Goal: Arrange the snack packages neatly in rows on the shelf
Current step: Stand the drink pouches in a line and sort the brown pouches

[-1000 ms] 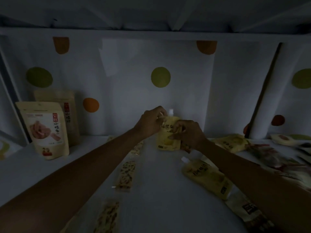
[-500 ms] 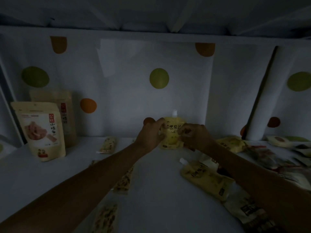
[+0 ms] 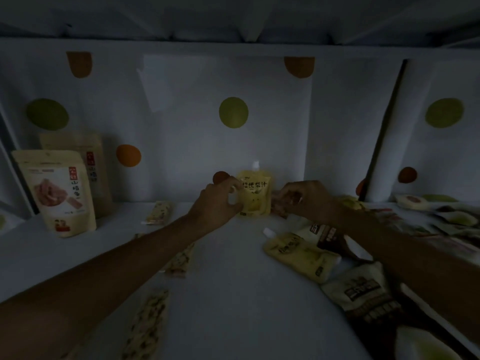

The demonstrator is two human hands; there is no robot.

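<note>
Dim white shelf (image 3: pixel 233 294) backed by a wall of coloured dots: at its rear centre one yellow spouted pouch (image 3: pixel 255 194) stands upright against the backing. The left hand (image 3: pixel 219 201) pinches its left edge with curled fingers; the right hand (image 3: pixel 306 200) is just beside its right edge, fingers curled, and I cannot tell whether it touches or holds anything. A second yellow pouch (image 3: pixel 298 252) lies flat to the right, beside dark-labelled packs (image 3: pixel 363 289). Four speckled bar packets lie on the left half, one near the back (image 3: pixel 159 213) and three nearer, partly under the left forearm. Two tan stand-up bags (image 3: pixel 58 190) stand at far left, one behind the other. More loose packets crowd the far right, too blurred to count.
</note>
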